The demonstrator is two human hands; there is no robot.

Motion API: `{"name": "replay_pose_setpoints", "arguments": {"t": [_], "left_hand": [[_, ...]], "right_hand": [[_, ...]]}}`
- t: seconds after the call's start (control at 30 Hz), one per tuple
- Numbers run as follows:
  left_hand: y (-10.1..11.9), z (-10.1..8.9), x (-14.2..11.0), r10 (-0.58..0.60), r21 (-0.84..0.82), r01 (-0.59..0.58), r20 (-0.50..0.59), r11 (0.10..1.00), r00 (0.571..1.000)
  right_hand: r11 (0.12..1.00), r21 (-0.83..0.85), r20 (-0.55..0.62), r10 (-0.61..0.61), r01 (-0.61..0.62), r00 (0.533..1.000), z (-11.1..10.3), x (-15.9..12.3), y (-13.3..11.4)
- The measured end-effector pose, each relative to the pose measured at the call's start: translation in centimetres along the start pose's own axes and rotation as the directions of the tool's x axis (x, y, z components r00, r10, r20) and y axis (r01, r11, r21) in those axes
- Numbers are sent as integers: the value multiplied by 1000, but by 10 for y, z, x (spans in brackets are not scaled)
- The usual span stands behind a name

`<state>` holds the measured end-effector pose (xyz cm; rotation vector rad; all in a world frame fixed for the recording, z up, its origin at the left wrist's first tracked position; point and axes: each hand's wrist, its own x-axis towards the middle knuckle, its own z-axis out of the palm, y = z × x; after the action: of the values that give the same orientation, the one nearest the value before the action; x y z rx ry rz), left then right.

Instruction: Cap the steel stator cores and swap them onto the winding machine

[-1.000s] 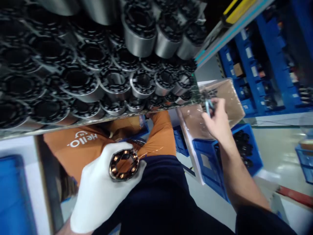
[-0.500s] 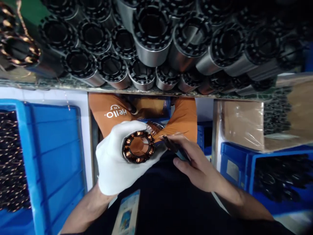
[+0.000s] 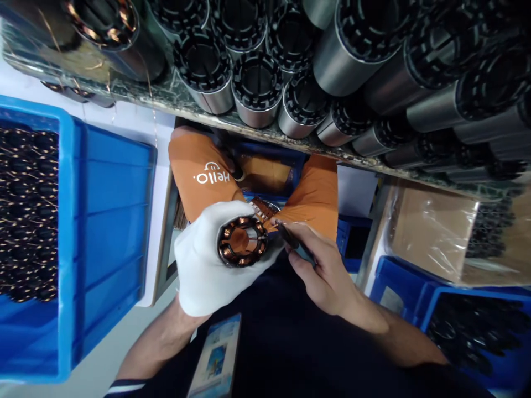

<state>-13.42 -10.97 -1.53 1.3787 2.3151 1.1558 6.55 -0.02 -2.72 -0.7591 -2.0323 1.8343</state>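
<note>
The gloved left hand (image 3: 211, 262) curls snugly around a copper-wound core (image 3: 241, 258) at the centre, its ringed end facing up; just to the right, the bare right hand (image 3: 326, 271) grips a dark hand tool (image 3: 290, 237), its tip near the core. Metal cylinders (image 3: 215, 102) crowd the far tabletop (image 3: 172, 102); a blue bin (image 3: 66, 221) sits left.

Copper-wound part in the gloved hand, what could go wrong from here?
The dark tool in the right hand is close to the gloved left hand holding the copper-wound part, so a slip might nick either. Silver cylinders stand near the edge of the table; a bump could perhaps topple one.
</note>
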Motion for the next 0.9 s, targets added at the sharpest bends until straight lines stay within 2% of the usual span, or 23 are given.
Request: {"name": "replay_pose_setpoints", "arguments": {"t": [0.07,0.17,0.27,0.37,0.43,0.53,0.6,0.67,0.73,0.77,0.8,0.83,0.87,0.9], "left_hand": [[-5,3,0,-37,36,38,-8,999,999],[-20,16,6,-160,177,152,31,972,987],[-46,36,13,-327,328,267,144,906,934],[-70,51,12,-367,279,292,271,915,890],[-76,53,7,-261,153,221,332,963,907],[-68,47,3,53,-93,-19,380,996,923],[-55,36,2,191,-185,-125,402,975,896],[-42,18,1,196,-167,-140,398,976,896],[-35,-2,-1,96,-123,-60,317,991,944],[-35,-10,-3,10,-130,26,271,991,963],[-37,-16,-4,-82,-183,134,267,974,960],[-39,-18,-5,-162,-274,261,336,926,928],[-41,-17,-5,-204,-369,402,470,838,858],[-42,-14,-3,-186,-438,542,629,717,755]], "right_hand": [[1000,-18,-5,21,-21,1000,3,7,7],[986,0,-17,167,-167,986,7,28,35],[955,55,18,292,-293,956,8,57,77],[902,152,146,384,-405,912,10,76,110],[839,237,285,422,-490,861,11,80,116],[753,333,460,396,-567,795,10,76,101],[731,367,508,360,-575,782,6,71,85],[742,397,482,333,-541,810,-3,65,72],[773,415,407,314,-480,858,-14,58,61],[800,408,360,301,-440,883,-20,55,57],[840,382,311,276,-385,910,-25,51,53],[888,339,262,228,-311,938,-29,47,48],[935,283,220,155,-215,963,-31,44,44],[970,219,188,69,-110,980,-32,41,39]]}}
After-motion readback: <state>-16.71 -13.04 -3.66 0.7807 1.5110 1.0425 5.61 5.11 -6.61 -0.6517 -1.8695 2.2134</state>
